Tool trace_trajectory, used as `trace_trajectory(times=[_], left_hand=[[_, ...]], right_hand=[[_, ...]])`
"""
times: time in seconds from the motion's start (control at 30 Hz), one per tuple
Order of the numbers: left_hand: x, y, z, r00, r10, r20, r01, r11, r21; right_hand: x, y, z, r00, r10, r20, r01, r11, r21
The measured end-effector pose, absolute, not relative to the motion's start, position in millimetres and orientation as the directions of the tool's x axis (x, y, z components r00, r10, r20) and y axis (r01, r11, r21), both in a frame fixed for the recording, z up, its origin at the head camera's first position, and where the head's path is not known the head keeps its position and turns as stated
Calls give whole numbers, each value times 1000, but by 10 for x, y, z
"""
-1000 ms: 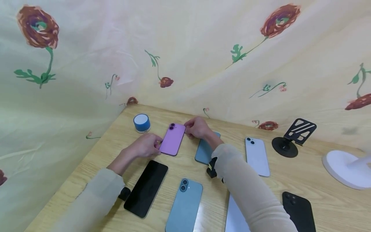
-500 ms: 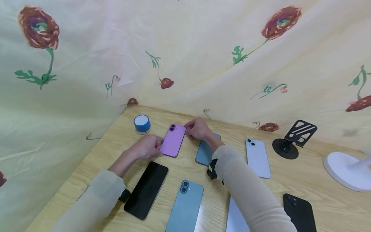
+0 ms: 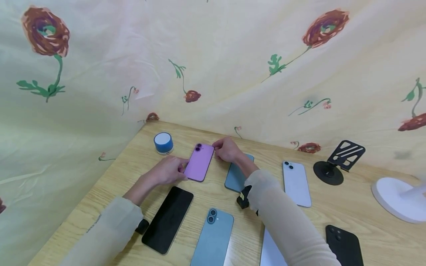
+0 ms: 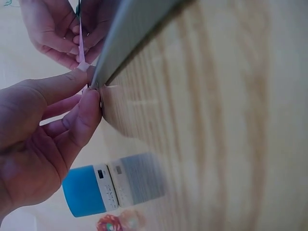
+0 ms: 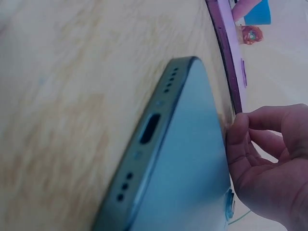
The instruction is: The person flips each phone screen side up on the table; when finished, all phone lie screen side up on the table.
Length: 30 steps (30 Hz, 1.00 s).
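A purple smartphone (image 3: 199, 162) lies back-up near the far left of the table, its two camera lenses at the far end. My left hand (image 3: 169, 170) pinches its near left edge between thumb and fingers. At the opposite far right corner, my right hand (image 3: 227, 149) pinches the phone with thumb and forefinger. In the right wrist view the purple phone's side edge (image 5: 228, 43) runs up from those fingertips. Under my right wrist lies a blue-grey phone (image 3: 235, 177), partly covered by the forearm. A black-screened phone (image 3: 168, 220) lies just nearer than my left hand.
A small blue and white cylinder (image 3: 163, 143) stands left of the purple phone. Another blue phone (image 3: 213, 236), a pale lilac phone (image 3: 296, 183) and a black phone (image 3: 344, 245) lie around. A black folding stand (image 3: 329, 171) and a white round base (image 3: 397, 199) are at right.
The head view has tilted up slightly, so everything sits a little lower. Both hands keep their hold on the purple phone, which has not visibly moved on the table.
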<state>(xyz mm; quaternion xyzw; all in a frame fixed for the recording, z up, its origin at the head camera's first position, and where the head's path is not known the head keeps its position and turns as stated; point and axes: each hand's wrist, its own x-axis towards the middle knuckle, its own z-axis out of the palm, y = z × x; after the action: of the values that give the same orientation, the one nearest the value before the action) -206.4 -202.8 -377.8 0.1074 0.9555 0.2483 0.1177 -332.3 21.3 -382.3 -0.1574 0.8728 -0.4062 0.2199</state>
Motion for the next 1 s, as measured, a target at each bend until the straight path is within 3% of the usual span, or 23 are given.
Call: trace_trajectory(times=[0.2,0.43,0.6,1.0], left_hand=[[-2044,-2022,-3761,-948,275,-159,175,870,462],[-2040,-2015,-3743,-943,280,-179,174,875,452],[-2045,-2004,-3722,-943,281,-179,176,876,450],[-2032,-2006,-3701,-937,283,-202,160,867,471]], right_hand=[[-3300,221,-3810,-860,-450,-239,-75,575,-815],[-3301,275,-3827,-835,-472,-282,75,410,-909],[-3295,313,-3808,-821,-500,-277,101,351,-931],[-3320,336,-3837,-827,-490,-275,79,384,-920]])
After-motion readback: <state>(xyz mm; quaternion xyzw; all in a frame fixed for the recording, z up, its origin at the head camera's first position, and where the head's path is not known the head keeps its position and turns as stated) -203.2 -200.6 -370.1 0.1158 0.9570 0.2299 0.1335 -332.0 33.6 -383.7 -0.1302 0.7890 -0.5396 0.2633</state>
